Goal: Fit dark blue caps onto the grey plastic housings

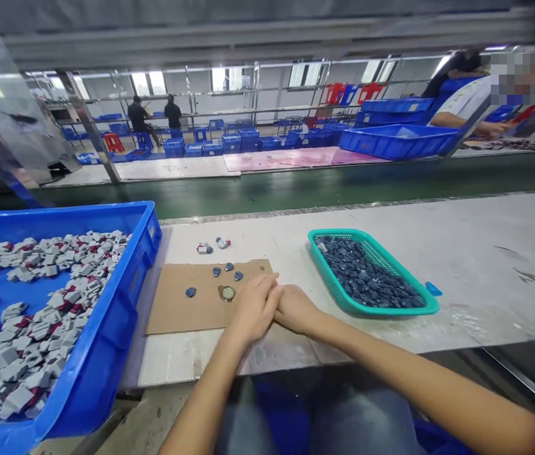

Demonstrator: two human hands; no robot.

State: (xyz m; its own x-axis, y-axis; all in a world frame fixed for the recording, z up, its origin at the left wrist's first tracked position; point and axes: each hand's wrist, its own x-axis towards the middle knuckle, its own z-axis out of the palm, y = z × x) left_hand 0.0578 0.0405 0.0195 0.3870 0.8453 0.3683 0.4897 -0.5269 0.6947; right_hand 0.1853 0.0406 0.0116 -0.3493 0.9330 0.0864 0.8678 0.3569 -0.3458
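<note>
My left hand [256, 304] and my right hand [296, 308] meet over the right edge of a brown cardboard sheet [170, 309]. Both are closed, fingers bent and pressed together; anything inside them is hidden. Just left of my left hand, a small round metal piece with a ridged rim [227, 292] lies on the cardboard. Around it are several small dark blue plastic parts, one of them [191, 292] apart on the left. Behind the sheet lie two grey-and-red parts, one on the left [204, 248] and one on the right [222, 242].
At left, a large blue bin [141, 278] holds many grey-and-red parts. To the right, a green basket [376, 309] is filled with dark blue parts, with a blue scrap [433, 289] beside it. A green conveyor belt [267, 189] runs behind the table. A co-worker's arm [461, 121] shows beyond.
</note>
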